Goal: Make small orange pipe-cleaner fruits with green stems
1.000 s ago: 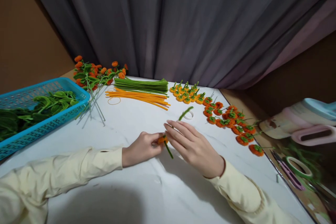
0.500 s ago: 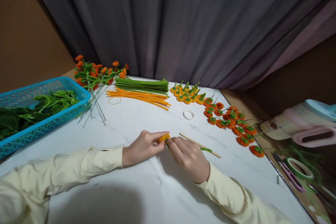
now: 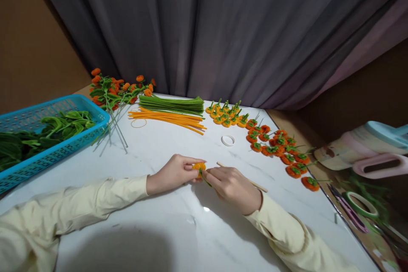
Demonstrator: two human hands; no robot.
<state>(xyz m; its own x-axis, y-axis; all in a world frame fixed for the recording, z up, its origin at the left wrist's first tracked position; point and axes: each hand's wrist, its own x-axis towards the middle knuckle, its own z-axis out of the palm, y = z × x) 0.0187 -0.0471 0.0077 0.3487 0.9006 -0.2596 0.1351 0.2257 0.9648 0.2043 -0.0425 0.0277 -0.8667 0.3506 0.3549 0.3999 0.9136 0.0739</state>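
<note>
My left hand (image 3: pixel 174 174) pinches a small yellow-orange fuzzy flower (image 3: pixel 199 166) at the middle of the white table. Opposite it, my right hand (image 3: pixel 234 187) is closed on a green fuzzy stem (image 3: pixel 205 179) at the flower's near side, and the two hands almost touch. The fingertips hide part of both pieces. Partly behind my right hand lies a thin wooden stick (image 3: pixel 259 186). A white ring of tape (image 3: pixel 228 140) rests beyond the hands.
Green strips (image 3: pixel 172 104) and orange strips (image 3: pixel 168 119) lie at the back. Yellow flower heads (image 3: pixel 226 122) and orange ones (image 3: pixel 293 171) line the right. A blue basket (image 3: pixel 57 148) of leaves is left, finished-looking stems (image 3: pixel 121 89) behind it; scissors (image 3: pixel 352 212) and a tumbler (image 3: pixel 350 148) right.
The flower has turned, showing more of its face and green at its middle. My right hand has shifted slightly right and the green strip's far end no longer shows over the stick.
</note>
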